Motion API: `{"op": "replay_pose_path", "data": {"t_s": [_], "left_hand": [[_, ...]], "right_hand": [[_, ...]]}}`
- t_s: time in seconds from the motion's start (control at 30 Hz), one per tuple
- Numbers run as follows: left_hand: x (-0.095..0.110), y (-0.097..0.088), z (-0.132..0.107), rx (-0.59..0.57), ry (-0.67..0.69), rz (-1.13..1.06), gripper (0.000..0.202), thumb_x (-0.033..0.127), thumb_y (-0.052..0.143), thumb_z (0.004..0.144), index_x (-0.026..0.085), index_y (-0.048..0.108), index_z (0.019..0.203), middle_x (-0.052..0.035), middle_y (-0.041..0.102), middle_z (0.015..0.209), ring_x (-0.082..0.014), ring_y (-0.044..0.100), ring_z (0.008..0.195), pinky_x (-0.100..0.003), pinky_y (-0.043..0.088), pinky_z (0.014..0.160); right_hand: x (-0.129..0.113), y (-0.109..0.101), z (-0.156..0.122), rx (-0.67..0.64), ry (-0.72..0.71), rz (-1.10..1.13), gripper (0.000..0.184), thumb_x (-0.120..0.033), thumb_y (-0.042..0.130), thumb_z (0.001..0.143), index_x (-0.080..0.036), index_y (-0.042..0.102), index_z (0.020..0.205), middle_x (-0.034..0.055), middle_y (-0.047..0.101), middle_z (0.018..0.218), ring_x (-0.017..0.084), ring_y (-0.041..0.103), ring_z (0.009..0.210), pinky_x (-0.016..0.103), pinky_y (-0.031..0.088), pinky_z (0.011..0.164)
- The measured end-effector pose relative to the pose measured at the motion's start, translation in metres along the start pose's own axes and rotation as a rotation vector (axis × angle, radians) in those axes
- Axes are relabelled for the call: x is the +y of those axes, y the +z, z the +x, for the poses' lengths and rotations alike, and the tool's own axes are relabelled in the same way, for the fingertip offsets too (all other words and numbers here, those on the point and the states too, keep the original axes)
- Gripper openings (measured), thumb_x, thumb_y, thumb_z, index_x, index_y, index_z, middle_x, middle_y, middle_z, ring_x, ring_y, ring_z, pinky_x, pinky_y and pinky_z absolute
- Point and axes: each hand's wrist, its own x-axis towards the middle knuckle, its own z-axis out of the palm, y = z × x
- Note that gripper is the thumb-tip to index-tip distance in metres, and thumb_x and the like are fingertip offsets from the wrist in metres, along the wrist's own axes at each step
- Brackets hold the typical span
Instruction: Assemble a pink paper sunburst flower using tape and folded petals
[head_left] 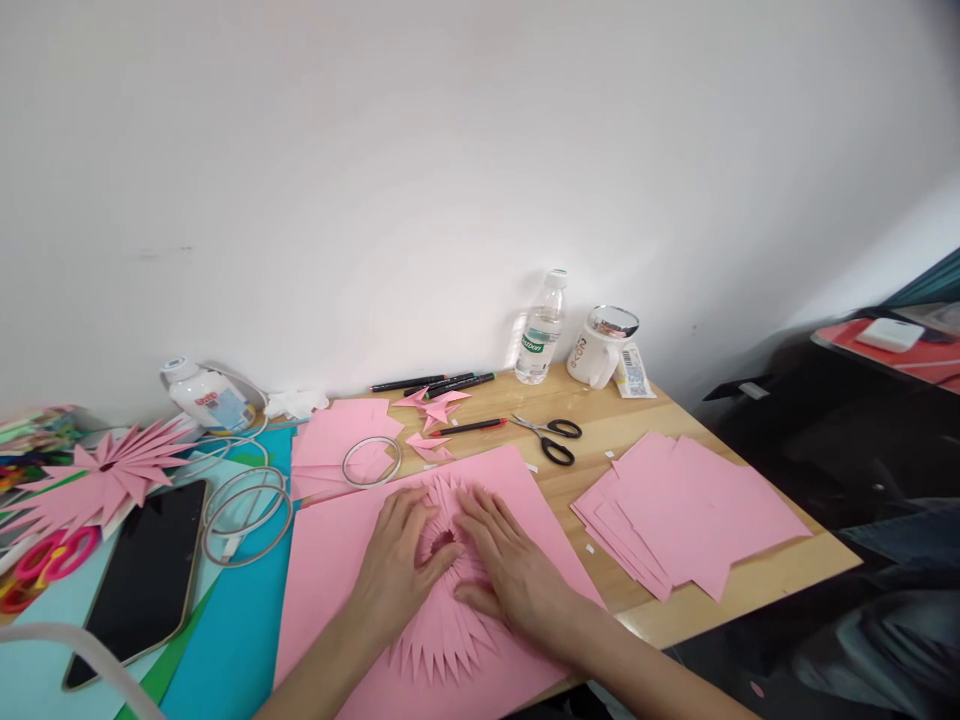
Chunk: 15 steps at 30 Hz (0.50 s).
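Note:
A round, pleated pink paper rosette [442, 645] with pointed tips lies on a large pink paper sheet [330, 550]. My left hand [394, 560] rests on its left side, fingers bent and apart, thumb by the dark hole in the middle. Over the right side lies my right hand [514, 575], fingers stretched out and pressing on the pleats. Neither hand is closed round anything. Parts of the rosette are hidden beneath both hands.
Black-handled scissors [553, 435], a red-tipped pen [471, 427] and small folded pink pieces [439, 405] lie behind. Pink sheets [686, 510] are stacked at right. A water bottle [541, 335] and mug [596, 350] stand by the wall. A phone [146, 580] and spiky pink paper rosette [105, 470] lie left.

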Motion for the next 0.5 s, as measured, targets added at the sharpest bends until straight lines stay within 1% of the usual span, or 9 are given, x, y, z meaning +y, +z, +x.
{"op": "replay_pose_path", "data": {"t_s": [0.1,0.2,0.37,0.5], "left_hand": [[0.0015,-0.0011,0.0008,0.003,0.014,0.016,0.013,0.023,0.058,0.083,0.022,0.056,0.096,-0.0081,0.057,0.109,-0.0252,0.053,0.106,-0.045,0.049,0.087],[0.002,-0.0021,0.0016,0.015,0.019,0.025,0.012,0.02,0.055,0.084,0.022,0.055,0.096,-0.0081,0.057,0.109,-0.0246,0.053,0.108,-0.044,0.049,0.088],[-0.0006,-0.0028,0.0027,0.023,0.043,0.057,0.014,0.02,0.055,0.083,0.021,0.057,0.096,-0.0081,0.06,0.109,-0.0245,0.054,0.108,-0.044,0.049,0.09],[-0.0026,-0.0028,0.0033,0.04,0.066,0.089,0.015,0.021,0.055,0.082,0.021,0.058,0.097,-0.0081,0.062,0.109,-0.025,0.054,0.109,-0.046,0.048,0.092]], "right_hand": [[-0.0007,0.0007,-0.0012,0.007,0.021,-0.039,0.061,-0.037,0.062,0.082,-0.008,0.041,0.131,0.0231,0.033,0.144,0.034,0.025,0.136,0.054,0.036,0.104],[-0.001,0.002,-0.0025,0.027,0.038,-0.05,0.062,-0.038,0.062,0.081,-0.008,0.042,0.131,0.0227,0.034,0.143,0.035,0.025,0.136,0.056,0.036,0.103],[0.0004,0.0003,-0.0031,0.057,0.004,-0.046,0.062,-0.037,0.061,0.083,-0.009,0.039,0.134,0.023,0.034,0.143,0.036,0.021,0.137,0.061,0.031,0.104],[0.0035,0.0029,-0.0059,0.114,-0.007,0.007,0.066,-0.038,0.059,0.084,-0.012,0.032,0.138,0.0213,0.031,0.145,0.035,0.016,0.139,0.06,0.033,0.103]]}}
